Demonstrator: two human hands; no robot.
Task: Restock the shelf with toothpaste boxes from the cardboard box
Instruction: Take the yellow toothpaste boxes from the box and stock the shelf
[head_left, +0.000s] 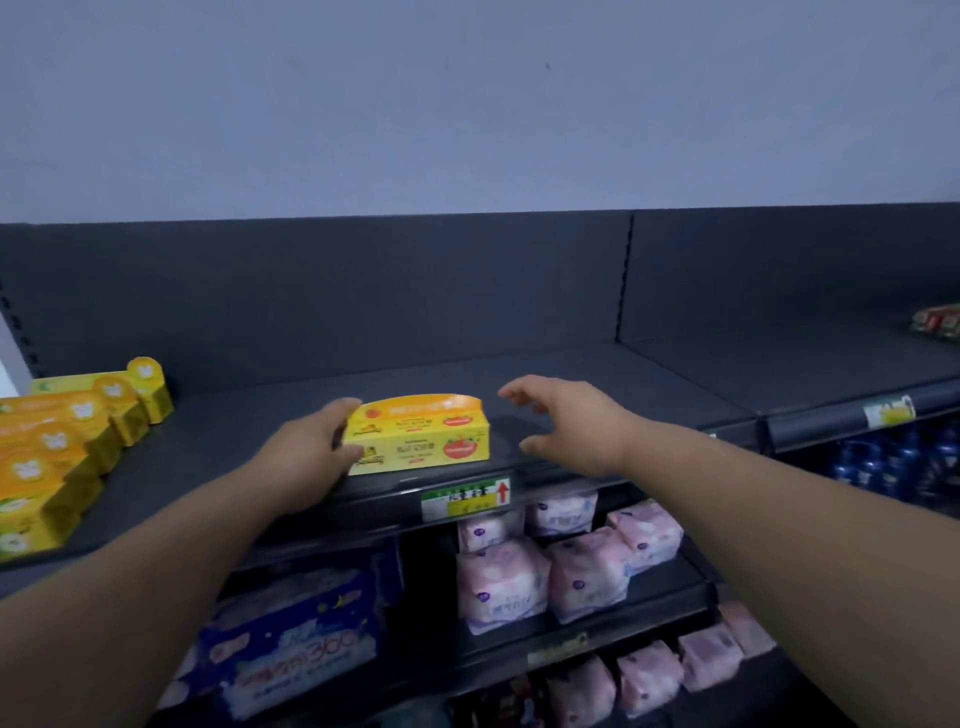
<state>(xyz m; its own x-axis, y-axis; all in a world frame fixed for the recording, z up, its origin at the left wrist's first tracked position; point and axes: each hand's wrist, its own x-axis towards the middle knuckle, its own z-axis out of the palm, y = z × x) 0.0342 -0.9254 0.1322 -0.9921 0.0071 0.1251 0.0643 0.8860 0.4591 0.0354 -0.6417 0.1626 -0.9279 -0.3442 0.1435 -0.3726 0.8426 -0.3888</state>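
The left grip (311, 447) grasps the left end of the yellow box (418, 434), seated at the shelf (571, 374) front edge. The right grip (566, 421) is released, fingers spread, just beside the right end. Advisable: square the box to the edge. Box print is illegible; the pack (296, 639) below reads "300".
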